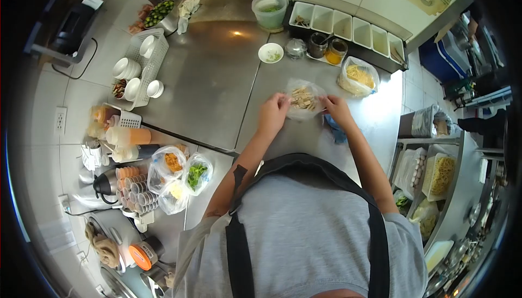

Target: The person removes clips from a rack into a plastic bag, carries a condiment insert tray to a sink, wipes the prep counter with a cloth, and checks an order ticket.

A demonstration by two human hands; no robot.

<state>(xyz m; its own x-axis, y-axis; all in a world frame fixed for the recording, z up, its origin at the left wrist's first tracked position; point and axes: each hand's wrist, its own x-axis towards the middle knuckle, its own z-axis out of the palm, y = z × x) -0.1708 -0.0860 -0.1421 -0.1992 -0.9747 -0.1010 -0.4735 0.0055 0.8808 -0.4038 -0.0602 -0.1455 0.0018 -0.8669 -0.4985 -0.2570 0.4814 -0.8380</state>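
Note:
A clear plastic bag point(303, 114) with pale tan strips of food in it is held over the steel counter in front of me. My left hand point(276, 110) pinches its left edge with closed fingers. On the opposite side, my right hand point(337, 109) grips the right edge. The bag's mouth looks spread, with the strips point(303, 98) showing in the middle. Beneath my right wrist lies a blue cloth point(335, 130). Another bag point(359, 78), filled with yellow shreds, stands beyond my right hand. A white bowl point(270, 53) with green bits sits farther back.
A rack of white bins point(342, 24) lines the back edge, with two jars point(335, 52) before it. A lidded tub point(269, 11) stands beside it. At left are a basket of bowls point(155, 61), sauce bottles point(128, 135), stacked cups point(136, 189) and several food bags point(197, 174).

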